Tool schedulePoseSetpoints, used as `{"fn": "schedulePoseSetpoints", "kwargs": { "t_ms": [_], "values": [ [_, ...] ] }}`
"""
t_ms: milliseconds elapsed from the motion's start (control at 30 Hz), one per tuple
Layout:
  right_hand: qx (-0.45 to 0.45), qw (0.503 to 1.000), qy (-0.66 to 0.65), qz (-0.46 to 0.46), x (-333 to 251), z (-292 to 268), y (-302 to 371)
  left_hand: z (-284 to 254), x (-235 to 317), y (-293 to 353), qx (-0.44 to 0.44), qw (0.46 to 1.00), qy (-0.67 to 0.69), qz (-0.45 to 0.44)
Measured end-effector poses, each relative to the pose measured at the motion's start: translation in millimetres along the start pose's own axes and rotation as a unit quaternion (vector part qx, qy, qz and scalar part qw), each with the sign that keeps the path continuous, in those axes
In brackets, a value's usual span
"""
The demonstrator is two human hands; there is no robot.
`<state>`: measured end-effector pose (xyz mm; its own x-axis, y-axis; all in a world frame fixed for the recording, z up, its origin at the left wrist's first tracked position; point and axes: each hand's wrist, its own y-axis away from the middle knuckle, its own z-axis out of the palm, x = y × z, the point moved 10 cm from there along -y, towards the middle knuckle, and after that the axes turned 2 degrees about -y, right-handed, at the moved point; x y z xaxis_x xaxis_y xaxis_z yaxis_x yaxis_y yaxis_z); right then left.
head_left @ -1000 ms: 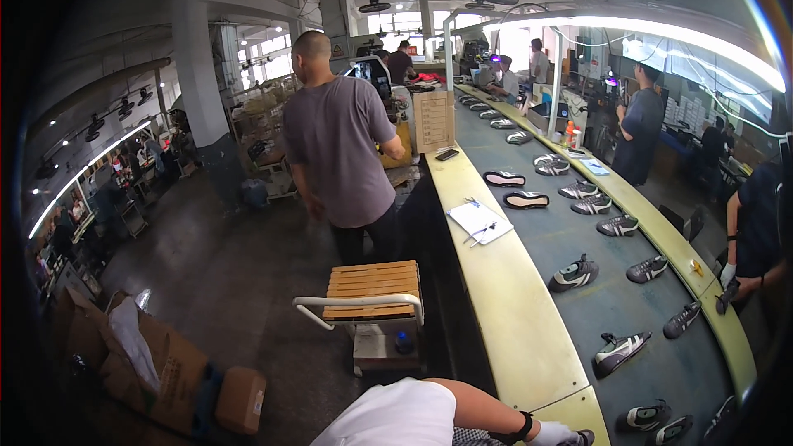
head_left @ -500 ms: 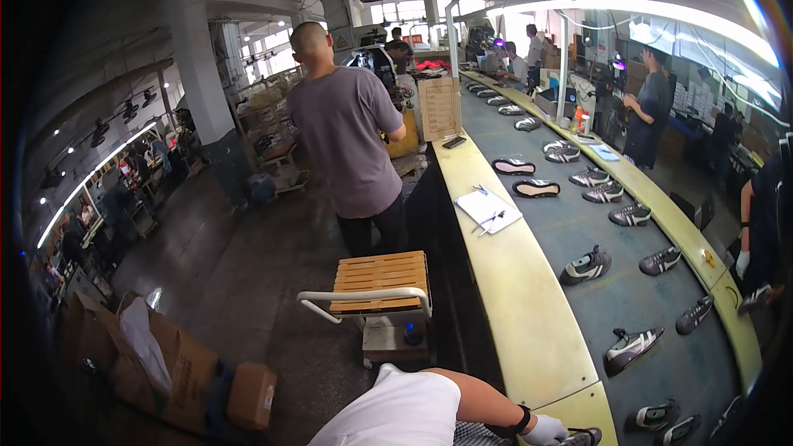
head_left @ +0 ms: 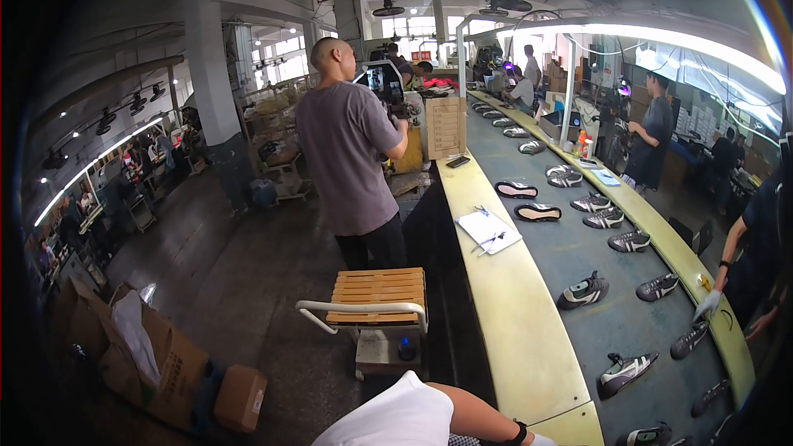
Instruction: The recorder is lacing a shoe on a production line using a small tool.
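Note:
My left arm, in a white sleeve with a black band at the wrist, reaches from the lower edge toward the belt. Only a sliver of my left hand, in a white glove, shows at the bottom of the picture; its fingers are cut off. Beside it is the pale yellow ledge of the conveyor. The closest shoes on the grey-blue belt are a dark sneaker with light stripes and another sneaker at the lower edge. My right hand is out of the picture.
A co-worker's gloved hand is by a dark shoe across the belt. A clipboard with paper and a phone lie on the ledge. A slatted cart and a person in a purple-grey shirt stand left.
My left hand has dropped mostly below the lower edge; the dark shoe at its fingers is out of view. The co-worker's gloved hand has come over the far ledge. Nearby shoes sit lower in the picture.

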<state>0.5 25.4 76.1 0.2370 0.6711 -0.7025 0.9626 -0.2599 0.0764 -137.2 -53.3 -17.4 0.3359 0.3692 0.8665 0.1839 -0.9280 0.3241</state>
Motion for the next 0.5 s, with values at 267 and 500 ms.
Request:
{"fn": "schedulePoseSetpoints", "kwargs": {
  "t_ms": [267, 500],
  "values": [
    [-0.033, 0.994, -0.093, 0.044, -11, -2, -2, -21, 33, 25, 0.053, 0.986, -0.137, 0.077],
    [-0.121, 0.985, -0.118, 0.029, 11, 15, -8, -38, 60, 29, 0.088, 0.955, -0.248, 0.135]
  ]
}}
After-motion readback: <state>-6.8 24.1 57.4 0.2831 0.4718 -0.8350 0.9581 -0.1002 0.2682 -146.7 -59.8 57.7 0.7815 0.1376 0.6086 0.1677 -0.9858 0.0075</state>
